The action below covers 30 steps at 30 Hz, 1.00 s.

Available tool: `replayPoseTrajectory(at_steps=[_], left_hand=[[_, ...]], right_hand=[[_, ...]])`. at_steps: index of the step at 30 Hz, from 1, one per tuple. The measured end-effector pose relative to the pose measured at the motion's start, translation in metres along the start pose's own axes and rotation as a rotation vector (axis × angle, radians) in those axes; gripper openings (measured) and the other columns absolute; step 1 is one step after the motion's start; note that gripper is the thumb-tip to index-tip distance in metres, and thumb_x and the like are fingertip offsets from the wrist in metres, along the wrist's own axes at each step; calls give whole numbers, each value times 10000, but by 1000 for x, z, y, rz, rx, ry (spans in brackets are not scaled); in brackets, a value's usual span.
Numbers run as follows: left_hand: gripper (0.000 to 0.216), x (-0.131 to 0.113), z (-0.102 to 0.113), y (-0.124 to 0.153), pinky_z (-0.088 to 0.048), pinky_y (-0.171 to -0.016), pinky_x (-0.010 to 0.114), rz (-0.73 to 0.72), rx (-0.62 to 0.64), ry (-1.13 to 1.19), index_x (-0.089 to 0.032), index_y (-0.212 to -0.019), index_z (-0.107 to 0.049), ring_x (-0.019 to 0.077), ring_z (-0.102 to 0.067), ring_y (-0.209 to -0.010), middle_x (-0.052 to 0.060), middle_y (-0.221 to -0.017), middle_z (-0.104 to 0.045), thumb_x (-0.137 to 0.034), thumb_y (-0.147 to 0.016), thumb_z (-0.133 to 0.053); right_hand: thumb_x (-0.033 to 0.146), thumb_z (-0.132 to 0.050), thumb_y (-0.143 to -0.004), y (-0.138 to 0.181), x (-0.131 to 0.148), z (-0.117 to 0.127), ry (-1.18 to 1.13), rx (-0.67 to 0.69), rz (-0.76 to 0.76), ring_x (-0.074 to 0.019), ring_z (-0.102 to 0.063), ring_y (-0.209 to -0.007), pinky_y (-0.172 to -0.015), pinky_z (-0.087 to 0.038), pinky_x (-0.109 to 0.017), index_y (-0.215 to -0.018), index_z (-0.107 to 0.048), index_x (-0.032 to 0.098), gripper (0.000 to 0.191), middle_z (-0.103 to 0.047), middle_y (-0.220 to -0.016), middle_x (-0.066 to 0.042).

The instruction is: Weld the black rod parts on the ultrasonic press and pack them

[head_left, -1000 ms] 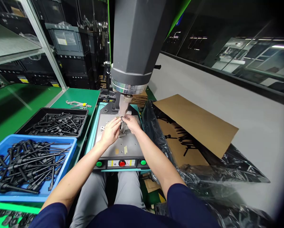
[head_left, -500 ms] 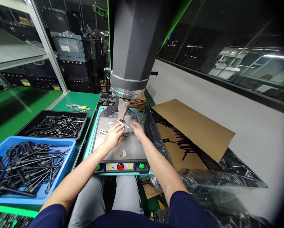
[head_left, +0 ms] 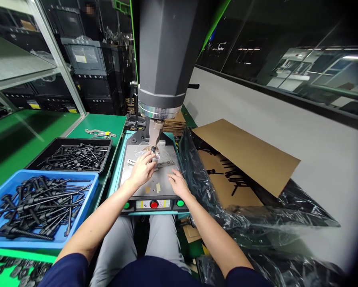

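Note:
My left hand (head_left: pixel 142 168) is at the fixture under the machine's tapered metal tool (head_left: pixel 155 131). Its fingers are closed around a small black plastic part (head_left: pixel 153 150), whose lower portion they hide. Clear plastic film (head_left: pixel 140 150) surrounds that spot. Over the right side of the metal base plate (head_left: pixel 137 187) hovers my right hand (head_left: pixel 178 184), fingers apart and holding nothing. It is a little above the right green button (head_left: pixel 180 203). A red button (head_left: pixel 154 204) sits mid-panel.
On the left stand a blue bin (head_left: pixel 91 195) and a black tray (head_left: pixel 107 153) of black threaded parts. Behind them lie pliers (head_left: pixel 99 133). To the right, a plastic-lined box (head_left: pixel 210 187) holds black parts beneath a cardboard sheet (head_left: pixel 247 151). The grey machine head (head_left: pixel 162 52) hangs overhead.
My right hand has drawn back from the fixture toward the front right of the plate. My left hand stays at the black part. The view has shifted slightly.

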<state>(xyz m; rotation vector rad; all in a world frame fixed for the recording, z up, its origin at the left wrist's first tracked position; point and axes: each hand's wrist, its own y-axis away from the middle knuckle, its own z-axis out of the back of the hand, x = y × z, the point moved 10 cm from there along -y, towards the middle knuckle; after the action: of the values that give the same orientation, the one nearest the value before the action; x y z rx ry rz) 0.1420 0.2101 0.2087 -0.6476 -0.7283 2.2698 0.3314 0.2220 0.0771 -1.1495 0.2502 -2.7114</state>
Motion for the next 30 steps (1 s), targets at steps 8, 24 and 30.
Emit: replayPoseTrajectory(at_steps=[8, 24, 30], left_hand=[[273, -14, 23, 23, -408, -1096, 617, 29, -24, 20, -210, -1071, -697, 328, -327, -1458, 125, -1486, -489, -146, -889, -504], [567, 69, 4, 281, -538, -950, 488, 1069, 39, 97, -215, -1339, -545, 327, -630, -1164, 139, -1291, -631, -496, -848, -593], [595, 75, 5, 276, -542, -923, 471, 1070, 51, 120, -194, -1314, -554, 327, -635, -1142, 130, -1246, -646, -517, -818, -618]], right_hand=[[385, -507, -876, 67, -25, 56, 75, -300, -49, -303, -591, -1116, -1015, -459, -507, -1049, -722, 203, 331, -639, -1162, -148], [534, -509, -882, 133, -88, 18, 10, -93, -237, -319, -434, -1375, -1116, -411, -491, -1509, -365, 231, 711, -428, -1487, -135], [572, -504, -895, 139, -91, 16, 24, -135, -256, -334, -428, -1377, -1122, -400, -504, -1512, -367, 231, 718, -438, -1483, -145]])
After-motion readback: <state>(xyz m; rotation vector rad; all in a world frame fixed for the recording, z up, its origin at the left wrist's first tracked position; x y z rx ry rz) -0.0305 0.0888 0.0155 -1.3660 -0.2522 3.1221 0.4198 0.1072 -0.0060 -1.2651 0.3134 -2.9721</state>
